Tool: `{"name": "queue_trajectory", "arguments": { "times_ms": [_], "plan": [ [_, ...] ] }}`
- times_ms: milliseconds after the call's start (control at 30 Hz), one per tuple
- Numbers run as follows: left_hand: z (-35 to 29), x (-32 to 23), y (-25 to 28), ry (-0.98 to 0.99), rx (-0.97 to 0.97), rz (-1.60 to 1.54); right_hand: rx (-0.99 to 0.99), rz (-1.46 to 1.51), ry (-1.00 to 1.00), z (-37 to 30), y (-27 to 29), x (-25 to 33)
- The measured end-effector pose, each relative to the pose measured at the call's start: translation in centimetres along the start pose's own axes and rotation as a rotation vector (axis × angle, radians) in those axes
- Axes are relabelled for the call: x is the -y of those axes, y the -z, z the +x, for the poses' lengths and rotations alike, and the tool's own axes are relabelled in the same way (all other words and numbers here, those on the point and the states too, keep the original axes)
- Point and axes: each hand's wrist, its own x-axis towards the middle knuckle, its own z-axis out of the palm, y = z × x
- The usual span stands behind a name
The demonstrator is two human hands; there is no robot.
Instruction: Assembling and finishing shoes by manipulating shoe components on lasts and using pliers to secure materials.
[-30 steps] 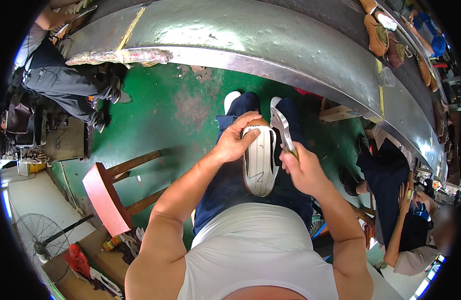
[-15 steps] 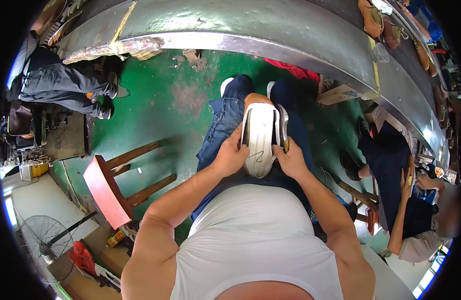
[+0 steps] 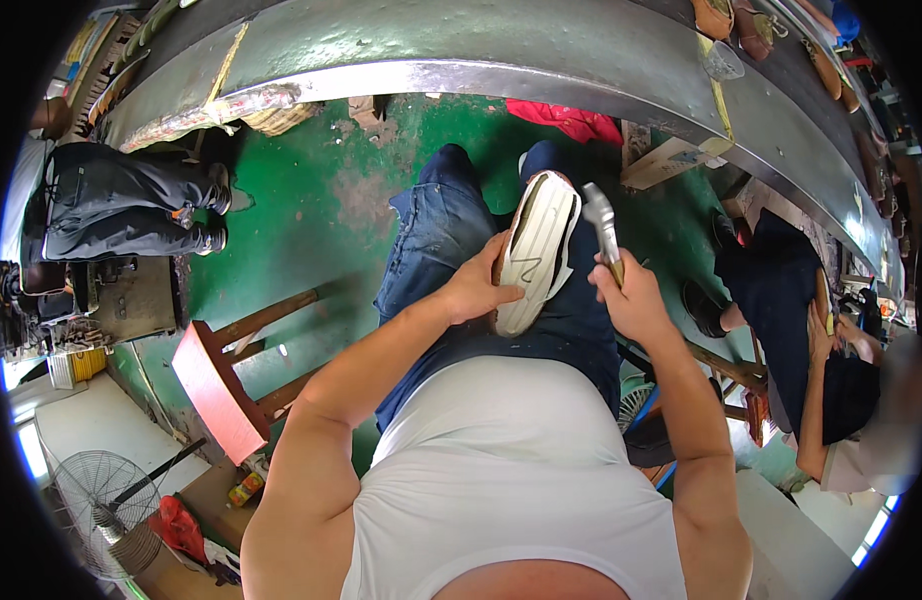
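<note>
A shoe point(image 3: 537, 240) lies sole up across my lap, its toe pointing away from me and tilted slightly right. Its sole is white with lengthwise lines and a dark pencil-like mark. My left hand point(image 3: 478, 288) grips the shoe's left edge near the heel, thumb lying over the sole. To the right of the shoe, my right hand point(image 3: 633, 298) is closed around the handle of a hammer point(image 3: 603, 222). The shiny metal head points away from me, apart from the shoe. My fingers hide most of the handle.
A long metal-edged workbench point(image 3: 451, 78) curves across the front, with brown shoes point(image 3: 756, 32) at its right. A pink-topped stool point(image 3: 213, 390) and wire fan point(image 3: 101, 500) stand left. One person point(image 3: 141, 200) is at left, another point(image 3: 781, 330) sits at right. Red cloth point(image 3: 571, 120) hangs under the bench.
My right hand has left the shoe and moved right, with the hammer now held away from it. The shoe has turned, its toe swinging right, while my left hand keeps its grip.
</note>
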Motion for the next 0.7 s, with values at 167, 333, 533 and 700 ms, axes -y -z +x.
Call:
{"name": "queue_trajectory", "arguments": {
  "times_ms": [167, 333, 533, 700],
  "plan": [
    [-0.4, -0.3, -1.0, 0.051, -0.037, -0.052, 0.263, -0.606, 0.353, -0.2, 1.0, 0.0],
    [-0.8, -0.6, -1.2, 0.012, -0.038, 0.008, 0.138, -0.905, 0.566, 0.4, -0.1, 1.7],
    [-0.6, -0.6, -0.8, -0.003, 0.012, -0.01, 0.375, -0.88, 0.501, 2.3, 0.1, 2.2],
    [-0.3, 0.6, -0.4, 0.072, 0.071, -0.154, 0.48, -0.528, 0.36, 1.7, -2.3, 1.3]
  ]
}}
